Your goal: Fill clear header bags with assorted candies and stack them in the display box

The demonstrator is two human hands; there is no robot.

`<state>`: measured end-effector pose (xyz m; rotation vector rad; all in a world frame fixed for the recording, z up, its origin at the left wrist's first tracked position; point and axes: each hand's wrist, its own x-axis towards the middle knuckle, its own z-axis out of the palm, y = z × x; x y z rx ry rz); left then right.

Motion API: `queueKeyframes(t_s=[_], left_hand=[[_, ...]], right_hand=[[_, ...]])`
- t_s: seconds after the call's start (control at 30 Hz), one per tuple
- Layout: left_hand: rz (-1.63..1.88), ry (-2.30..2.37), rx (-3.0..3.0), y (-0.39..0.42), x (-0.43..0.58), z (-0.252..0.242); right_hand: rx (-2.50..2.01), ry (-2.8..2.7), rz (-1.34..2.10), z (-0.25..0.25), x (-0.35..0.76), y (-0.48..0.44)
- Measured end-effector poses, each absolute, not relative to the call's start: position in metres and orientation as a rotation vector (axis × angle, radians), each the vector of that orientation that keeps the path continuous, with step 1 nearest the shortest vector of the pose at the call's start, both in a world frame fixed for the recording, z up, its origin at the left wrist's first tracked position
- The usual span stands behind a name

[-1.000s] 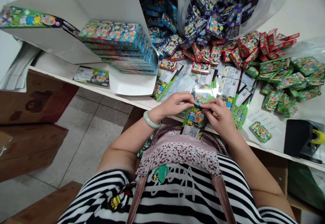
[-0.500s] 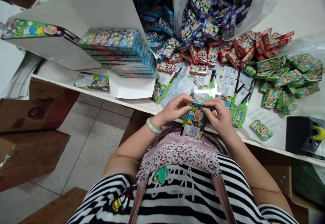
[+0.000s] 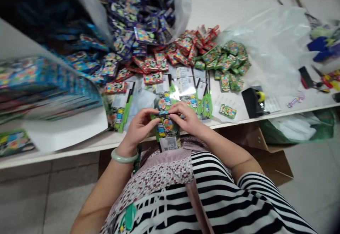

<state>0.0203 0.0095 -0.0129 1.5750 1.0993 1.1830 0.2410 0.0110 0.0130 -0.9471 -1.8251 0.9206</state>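
Close to the table's front edge, my left hand (image 3: 143, 125) and my right hand (image 3: 186, 118) face each other, thumbs and fingers pinched. Between them is the upper end of a black-and-green printed pouch (image 3: 168, 125), whose pale label end points down towards my apron. A narrow blue strip (image 3: 163, 113) shows at the fingertips; whether it is a small box or part of the pouch I cannot tell. Just beyond my hands lie more flat printed pouches (image 3: 187, 89) with white labels.
Heaps of small purple boxes (image 3: 143, 34), red boxes (image 3: 186, 44) and green boxes (image 3: 230, 62) line the back. Blue boxes (image 3: 82, 58) lie at the left, beside stacked printed cartons (image 3: 50, 85). One green box (image 3: 227, 111) and a black tape dispenser (image 3: 252, 101) are on the right.
The view has swung to the right, so more of the table's right side shows and things sit further left. My hands keep the same pinch on the pouch.
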Motion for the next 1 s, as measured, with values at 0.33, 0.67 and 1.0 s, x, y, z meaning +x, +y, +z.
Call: queueKeyframes(t_s=[0.33, 0.67, 1.0], left_hand=[[1.180, 1.214, 1.537, 0.022, 0.054, -0.003], [1.171, 1.232, 1.571, 0.022, 0.054, -0.006], [1.195, 1.150, 1.602, 0.019, 0.059, -0.006]], right_hand=[[-2.001, -1.470, 0.428, -0.001, 0.447, 0.024], [-2.286, -1.429, 0.516, -0.028, 0.488, 0.022], [-2.035, -1.307, 0.775, 0.007, 0.481, 0.005]])
